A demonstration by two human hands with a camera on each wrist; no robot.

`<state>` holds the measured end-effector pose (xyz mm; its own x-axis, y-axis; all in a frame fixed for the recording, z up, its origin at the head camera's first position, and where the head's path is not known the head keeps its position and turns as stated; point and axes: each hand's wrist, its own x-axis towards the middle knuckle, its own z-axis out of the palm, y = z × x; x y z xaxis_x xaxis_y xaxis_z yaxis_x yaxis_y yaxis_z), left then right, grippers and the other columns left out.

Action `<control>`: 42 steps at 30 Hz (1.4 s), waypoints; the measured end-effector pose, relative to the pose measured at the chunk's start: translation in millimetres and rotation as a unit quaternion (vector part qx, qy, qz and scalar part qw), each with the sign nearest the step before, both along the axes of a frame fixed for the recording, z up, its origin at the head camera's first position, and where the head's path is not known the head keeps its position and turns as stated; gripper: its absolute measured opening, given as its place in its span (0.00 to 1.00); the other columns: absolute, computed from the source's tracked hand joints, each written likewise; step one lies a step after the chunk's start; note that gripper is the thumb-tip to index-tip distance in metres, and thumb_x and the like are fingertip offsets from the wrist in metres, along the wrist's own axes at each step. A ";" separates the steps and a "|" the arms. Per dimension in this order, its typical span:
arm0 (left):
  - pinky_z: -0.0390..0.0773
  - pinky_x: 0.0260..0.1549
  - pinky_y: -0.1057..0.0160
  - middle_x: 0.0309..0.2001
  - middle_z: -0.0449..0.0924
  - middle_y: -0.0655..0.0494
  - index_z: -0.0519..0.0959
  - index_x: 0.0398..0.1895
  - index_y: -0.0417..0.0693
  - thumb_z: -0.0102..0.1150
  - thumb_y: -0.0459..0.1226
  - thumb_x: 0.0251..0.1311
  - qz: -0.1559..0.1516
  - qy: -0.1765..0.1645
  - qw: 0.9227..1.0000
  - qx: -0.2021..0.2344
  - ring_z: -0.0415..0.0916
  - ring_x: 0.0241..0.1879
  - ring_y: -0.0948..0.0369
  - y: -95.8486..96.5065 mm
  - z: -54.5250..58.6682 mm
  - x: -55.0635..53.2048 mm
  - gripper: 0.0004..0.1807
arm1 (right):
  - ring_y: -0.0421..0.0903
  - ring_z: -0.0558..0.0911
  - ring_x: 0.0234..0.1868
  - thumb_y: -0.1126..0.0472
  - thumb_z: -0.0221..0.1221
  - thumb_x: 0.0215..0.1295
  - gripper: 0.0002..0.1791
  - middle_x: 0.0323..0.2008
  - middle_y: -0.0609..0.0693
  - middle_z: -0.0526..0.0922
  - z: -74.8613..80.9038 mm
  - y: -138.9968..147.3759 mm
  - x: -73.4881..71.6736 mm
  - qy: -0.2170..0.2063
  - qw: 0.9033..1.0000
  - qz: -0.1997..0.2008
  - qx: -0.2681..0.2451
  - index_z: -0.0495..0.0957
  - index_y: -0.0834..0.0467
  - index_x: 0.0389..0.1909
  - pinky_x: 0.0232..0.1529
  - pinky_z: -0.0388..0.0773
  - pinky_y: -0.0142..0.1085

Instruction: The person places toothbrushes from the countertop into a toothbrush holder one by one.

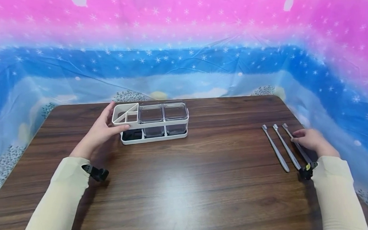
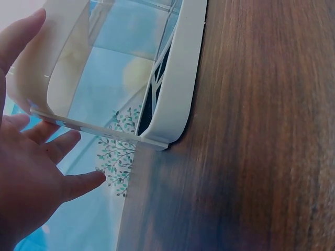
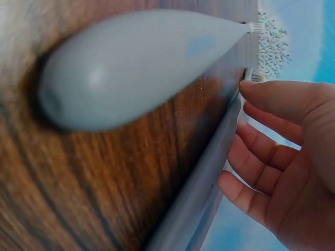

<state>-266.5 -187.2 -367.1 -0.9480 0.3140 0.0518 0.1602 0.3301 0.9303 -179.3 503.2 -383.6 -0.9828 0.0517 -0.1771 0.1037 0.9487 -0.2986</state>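
Observation:
At the left end of a white toothbrush holder (image 1: 155,123), my left hand (image 1: 100,131) grips the upper rack, thumb along the front rim and fingers round the back. Two clear cups (image 1: 151,113) sit side by side in that rack, next to a divided section. Far to the right, three grey toothbrushes lie roughly parallel, heads pointing away. My right hand (image 1: 312,141) pinches the rightmost toothbrush (image 1: 304,153) near its neck, thumb on the near side in the right wrist view. The middle toothbrush (image 1: 286,145) and left toothbrush (image 1: 275,148) lie untouched beside it.
Both things stand on a brown wood-grain table (image 1: 204,182). A pink and blue patterned cloth (image 1: 182,61) hangs behind and round its sides. Each wrist wears a small black camera.

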 end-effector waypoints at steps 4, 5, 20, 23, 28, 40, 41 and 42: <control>0.72 0.42 0.75 0.72 0.53 0.39 0.32 0.78 0.52 0.64 0.40 0.61 0.003 -0.007 1.000 -0.009 0.62 0.64 0.45 -0.9 1.2 0.7 0.55 | 0.73 0.72 0.50 0.55 0.55 0.67 0.29 0.54 0.77 0.71 -2.2 0.9 -1.3 -0.006 1.000 -0.004 -0.002 0.69 0.77 0.56 0.46 0.72 0.60; 0.72 0.41 0.75 0.72 0.53 0.39 0.33 0.78 0.52 0.64 0.40 0.61 0.003 -0.009 1.000 -0.013 0.62 0.65 0.44 -1.2 1.3 0.9 0.54 | 0.73 0.72 0.50 0.55 0.55 0.67 0.29 0.54 0.77 0.71 -2.7 1.0 -1.6 -0.009 1.000 -0.005 -0.004 0.68 0.77 0.56 0.46 0.72 0.60; 0.72 0.42 0.75 0.70 0.57 0.38 0.38 0.78 0.48 0.64 0.41 0.61 0.010 -0.012 0.999 -0.033 0.63 0.64 0.45 -2.7 5.9 1.9 0.53 | 0.65 0.77 0.43 0.56 0.51 0.71 0.26 0.50 0.77 0.73 0.9 -1.3 -4.5 -0.009 0.999 -0.010 -0.037 0.68 0.76 0.58 0.39 0.75 0.53; 0.71 0.42 0.75 0.70 0.56 0.38 0.37 0.78 0.49 0.64 0.41 0.61 0.008 -0.015 0.999 -0.036 0.63 0.64 0.45 -2.9 5.9 1.9 0.53 | 0.59 0.77 0.42 0.57 0.50 0.72 0.25 0.48 0.74 0.75 14.5 -6.2 -7.9 -0.002 0.997 -0.016 -0.069 0.67 0.75 0.59 0.35 0.74 0.45; 0.72 0.43 0.73 0.71 0.56 0.38 0.36 0.78 0.50 0.64 0.42 0.60 0.010 -0.018 0.999 -0.035 0.62 0.65 0.44 -3.2 3.8 1.5 0.53 | 0.57 0.78 0.39 0.58 0.51 0.71 0.25 0.46 0.74 0.77 48.0 -20.5 -24.5 0.037 0.997 0.000 -0.065 0.67 0.74 0.59 0.34 0.74 0.40; 0.71 0.42 0.76 0.72 0.54 0.40 0.36 0.78 0.52 0.64 0.39 0.61 0.005 -0.024 1.000 -0.008 0.62 0.66 0.45 -2.9 0.9 0.0 0.53 | 0.62 0.77 0.45 0.56 0.53 0.70 0.25 0.47 0.71 0.77 130.6 -116.1 -71.4 0.104 0.990 0.062 -0.065 0.69 0.70 0.59 0.46 0.72 0.55; 0.71 0.42 0.76 0.72 0.54 0.40 0.36 0.78 0.52 0.64 0.39 0.61 0.006 -0.023 1.000 -0.008 0.62 0.66 0.45 -3.0 1.3 0.0 0.53 | 0.60 0.77 0.44 0.56 0.53 0.70 0.24 0.46 0.69 0.78 136.1 -127.5 -74.7 0.107 0.990 0.067 -0.070 0.70 0.69 0.60 0.45 0.73 0.53; 0.71 0.43 0.76 0.72 0.54 0.40 0.36 0.78 0.51 0.64 0.39 0.60 0.007 -0.023 1.000 -0.008 0.62 0.65 0.45 -3.1 1.7 0.1 0.53 | 0.59 0.78 0.43 0.56 0.53 0.70 0.24 0.46 0.67 0.78 141.5 -139.0 -78.1 0.109 0.988 0.074 -0.076 0.70 0.68 0.60 0.45 0.73 0.51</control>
